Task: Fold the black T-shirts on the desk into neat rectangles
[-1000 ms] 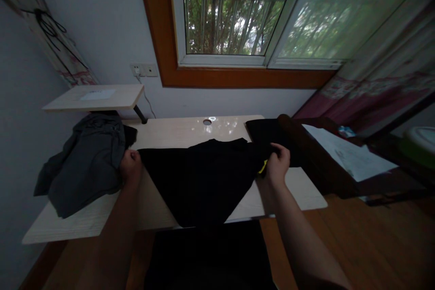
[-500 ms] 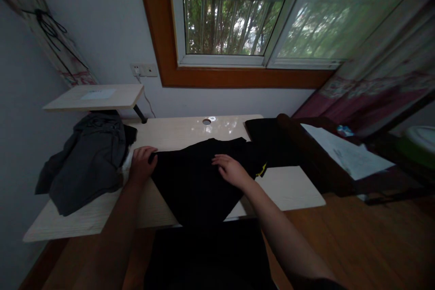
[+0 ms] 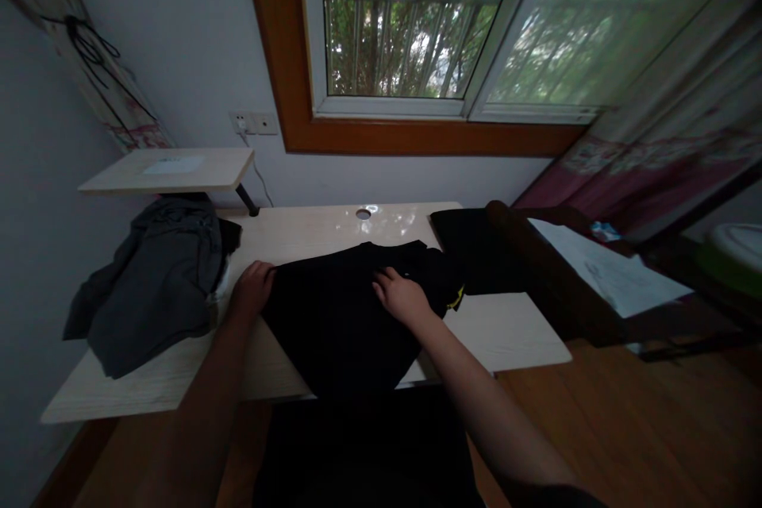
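A black shirt (image 3: 339,325) with a bit of yellow trim at its right end lies across the pale wooden desk (image 3: 512,333), its lower part hanging at the front edge. My left hand (image 3: 253,286) is closed on the left edge of the cloth. On the upper middle of the shirt is my right hand (image 3: 402,298), its fingers bent and pinching the fabric. A tiny light mark shows on the cloth beside those fingers. Both thumbs are mostly hidden.
Dark grey clothing (image 3: 160,278) is heaped at the left under a small raised shelf (image 3: 172,171). A folded black cloth (image 3: 476,246) lies at the back right. Beyond it, white paper (image 3: 601,266) rests on dark furniture. A window and wall stand behind the desk.
The fingers of my right hand have curled from lying extended to gripping the cloth. My left hand has shifted slightly and its fingers have turned over the shirt's edge.
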The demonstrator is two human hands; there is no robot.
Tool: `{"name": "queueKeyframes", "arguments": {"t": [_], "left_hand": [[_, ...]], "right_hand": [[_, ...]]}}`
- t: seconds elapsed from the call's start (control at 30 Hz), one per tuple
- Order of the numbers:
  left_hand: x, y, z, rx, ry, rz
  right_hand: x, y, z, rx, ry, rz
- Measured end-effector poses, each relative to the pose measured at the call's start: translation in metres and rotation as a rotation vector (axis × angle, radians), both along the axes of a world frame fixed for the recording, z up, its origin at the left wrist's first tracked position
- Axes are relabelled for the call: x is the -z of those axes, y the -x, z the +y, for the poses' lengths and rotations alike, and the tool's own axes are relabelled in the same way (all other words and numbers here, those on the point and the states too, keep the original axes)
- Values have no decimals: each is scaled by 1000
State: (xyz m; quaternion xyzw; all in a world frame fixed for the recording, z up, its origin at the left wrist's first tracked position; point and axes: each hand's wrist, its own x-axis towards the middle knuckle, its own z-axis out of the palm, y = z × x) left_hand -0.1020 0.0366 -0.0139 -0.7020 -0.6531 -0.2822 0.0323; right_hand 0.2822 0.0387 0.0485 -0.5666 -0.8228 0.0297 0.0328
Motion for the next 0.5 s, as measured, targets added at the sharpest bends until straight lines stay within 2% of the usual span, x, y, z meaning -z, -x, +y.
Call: {"name": "queueKeyframes", "arguments": {"t": [0.1, 0.17, 0.5], "left_hand": [[-1, 1, -1, -104, -67, -25], [-1, 3, -2, -139, -107, -32], [-2, 2, -2, -157, -94, -53]], "right_hand": [[5, -3, 4, 166, -24, -20], [6, -2, 6, 221, -36, -17], [0, 10, 20, 196, -23, -57]]}}
